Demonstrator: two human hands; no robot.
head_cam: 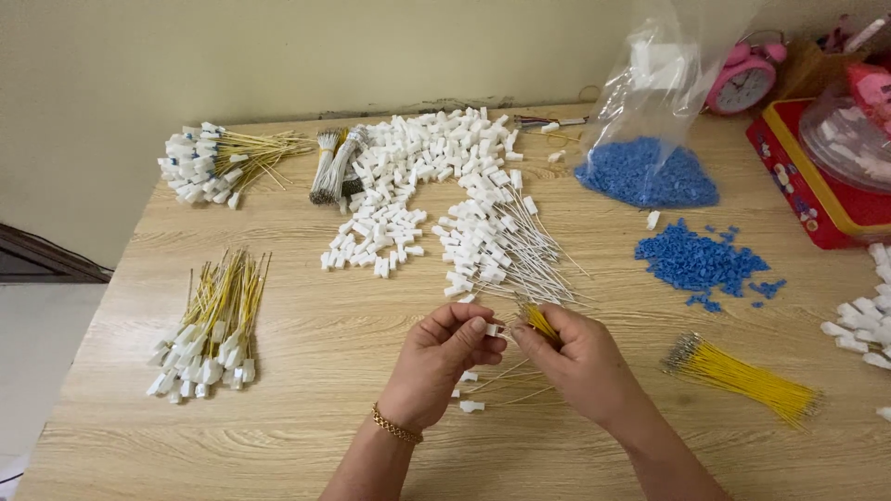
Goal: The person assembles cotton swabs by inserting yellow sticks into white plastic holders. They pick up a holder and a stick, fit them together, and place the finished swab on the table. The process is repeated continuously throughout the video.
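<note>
My left hand [445, 357] pinches a small white plastic connector [495, 328] between thumb and fingertips. My right hand [575, 357] meets it fingertip to fingertip and holds a thin yellow wire [540, 321] at the connector. A gold bracelet [395, 427] circles my left wrist. Below the hands lie two loose white connectors with wires [472, 405] on the wooden table [316, 371].
Loose white connectors [427, 158] are heaped at centre back, white-wired ones [497, 250] just beyond my hands. Yellow wires [742, 378] lie right, assembled yellow bundles [212, 325] left and far left [218, 162]. Blue pieces [696, 260], a plastic bag [650, 139], a red box [817, 186] and pink clock [742, 79] sit right.
</note>
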